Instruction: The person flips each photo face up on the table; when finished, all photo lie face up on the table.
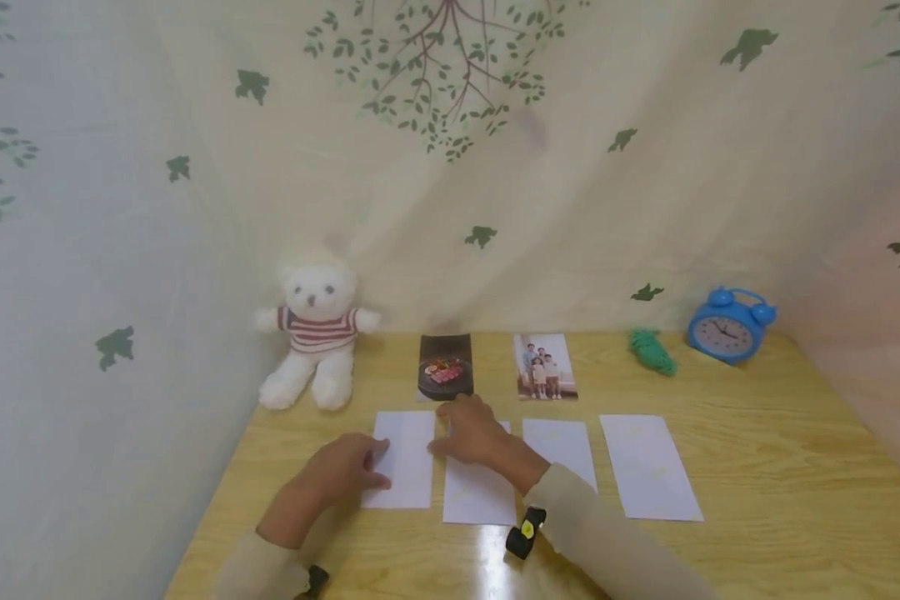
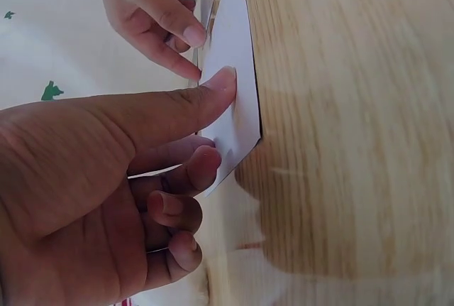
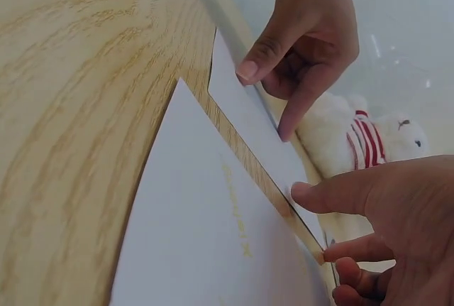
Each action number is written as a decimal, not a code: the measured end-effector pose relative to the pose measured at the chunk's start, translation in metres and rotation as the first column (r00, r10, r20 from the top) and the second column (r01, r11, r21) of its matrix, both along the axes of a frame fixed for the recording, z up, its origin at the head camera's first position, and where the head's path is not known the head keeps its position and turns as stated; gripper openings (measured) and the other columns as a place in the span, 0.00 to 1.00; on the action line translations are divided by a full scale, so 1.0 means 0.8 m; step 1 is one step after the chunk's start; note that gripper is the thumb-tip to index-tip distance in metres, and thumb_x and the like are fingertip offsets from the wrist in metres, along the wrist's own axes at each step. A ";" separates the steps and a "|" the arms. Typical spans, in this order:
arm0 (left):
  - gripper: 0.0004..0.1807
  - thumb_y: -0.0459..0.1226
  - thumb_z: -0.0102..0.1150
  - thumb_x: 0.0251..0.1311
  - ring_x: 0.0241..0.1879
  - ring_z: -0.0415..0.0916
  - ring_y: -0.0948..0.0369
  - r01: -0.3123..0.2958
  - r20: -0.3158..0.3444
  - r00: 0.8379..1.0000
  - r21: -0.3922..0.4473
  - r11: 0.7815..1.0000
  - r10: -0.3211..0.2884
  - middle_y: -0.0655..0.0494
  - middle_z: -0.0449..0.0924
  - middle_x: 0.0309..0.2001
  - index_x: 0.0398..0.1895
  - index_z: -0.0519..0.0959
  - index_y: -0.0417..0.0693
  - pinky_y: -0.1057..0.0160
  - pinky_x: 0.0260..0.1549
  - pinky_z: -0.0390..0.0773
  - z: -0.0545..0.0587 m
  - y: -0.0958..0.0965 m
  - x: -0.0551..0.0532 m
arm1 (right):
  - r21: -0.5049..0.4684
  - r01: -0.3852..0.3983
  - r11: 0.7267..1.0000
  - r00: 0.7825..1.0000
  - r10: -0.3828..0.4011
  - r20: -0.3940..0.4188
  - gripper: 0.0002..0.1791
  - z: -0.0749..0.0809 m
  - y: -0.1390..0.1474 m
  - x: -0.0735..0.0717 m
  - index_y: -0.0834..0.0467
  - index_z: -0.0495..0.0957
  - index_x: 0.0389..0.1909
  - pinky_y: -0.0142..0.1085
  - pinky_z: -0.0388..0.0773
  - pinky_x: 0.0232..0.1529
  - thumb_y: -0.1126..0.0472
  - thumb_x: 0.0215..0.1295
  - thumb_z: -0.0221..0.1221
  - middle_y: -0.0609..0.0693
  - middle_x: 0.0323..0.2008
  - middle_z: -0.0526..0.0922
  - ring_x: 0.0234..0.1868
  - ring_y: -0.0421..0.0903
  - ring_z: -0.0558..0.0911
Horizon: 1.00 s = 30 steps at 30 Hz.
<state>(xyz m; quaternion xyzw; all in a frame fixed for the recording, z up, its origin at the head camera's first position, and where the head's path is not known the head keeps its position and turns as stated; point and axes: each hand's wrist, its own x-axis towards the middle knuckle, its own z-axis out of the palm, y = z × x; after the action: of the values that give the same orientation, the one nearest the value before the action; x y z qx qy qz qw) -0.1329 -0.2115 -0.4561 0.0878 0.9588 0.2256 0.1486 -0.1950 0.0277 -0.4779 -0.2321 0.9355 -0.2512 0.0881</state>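
Note:
Four cards form a row on the wooden table, white backs up. The leftmost white card (image 1: 408,460) lies between my two hands. At its left edge rests my left hand (image 1: 342,468), thumb and forefinger apart; in the left wrist view the thumb (image 2: 220,89) lies over the card and the other fingers bend loosely. My right hand (image 1: 474,431) reaches over the second white card (image 1: 480,492) and touches the first card's upper right edge. In the right wrist view, the right thumb (image 3: 308,194) and forefinger lie apart along that edge.
Two more white cards (image 1: 648,467) lie to the right. Behind the row are a food picture card (image 1: 446,367) and a family photo card (image 1: 546,367). A white teddy bear (image 1: 317,333), a green toy (image 1: 652,351) and a blue alarm clock (image 1: 729,327) stand near the cloth backdrop.

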 end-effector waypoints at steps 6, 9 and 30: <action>0.16 0.42 0.81 0.53 0.24 0.66 0.63 0.007 -0.018 1.000 0.008 1.000 -0.007 0.60 0.71 0.22 0.43 0.89 0.46 0.65 0.25 0.66 -0.002 0.004 -0.002 | 0.055 0.010 0.998 1.000 -0.009 -0.002 0.34 0.002 -0.009 -0.009 0.60 0.84 0.56 0.55 0.77 0.58 0.42 0.55 0.76 0.58 0.50 0.87 0.53 0.59 0.81; 0.15 0.43 0.81 0.53 0.24 0.66 0.63 0.012 -0.021 1.000 0.003 1.000 -0.012 0.60 0.71 0.22 0.25 0.81 0.50 0.64 0.25 0.66 -0.002 0.007 -0.003 | 0.056 0.029 0.998 0.999 -0.031 0.020 0.35 0.003 -0.012 -0.014 0.61 0.84 0.56 0.56 0.78 0.58 0.41 0.54 0.76 0.59 0.53 0.88 0.55 0.61 0.83; 0.23 0.41 0.81 0.53 0.25 0.64 0.61 0.017 -0.039 0.999 -0.005 1.000 -0.017 0.57 0.67 0.23 0.20 0.70 0.49 0.63 0.26 0.63 0.003 0.019 -0.001 | -0.130 0.070 0.989 0.997 -0.066 0.029 0.15 0.008 -0.025 -0.017 0.56 0.79 0.39 0.37 0.74 0.34 0.64 0.54 0.75 0.48 0.27 0.78 0.31 0.45 0.76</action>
<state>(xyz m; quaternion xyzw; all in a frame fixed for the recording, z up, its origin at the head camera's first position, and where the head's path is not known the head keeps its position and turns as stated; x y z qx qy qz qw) -0.1340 -0.1963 -0.4535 0.0999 0.9613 0.2202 0.1322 -0.2086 0.0075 -0.4717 -0.2023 0.9232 -0.3179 0.0757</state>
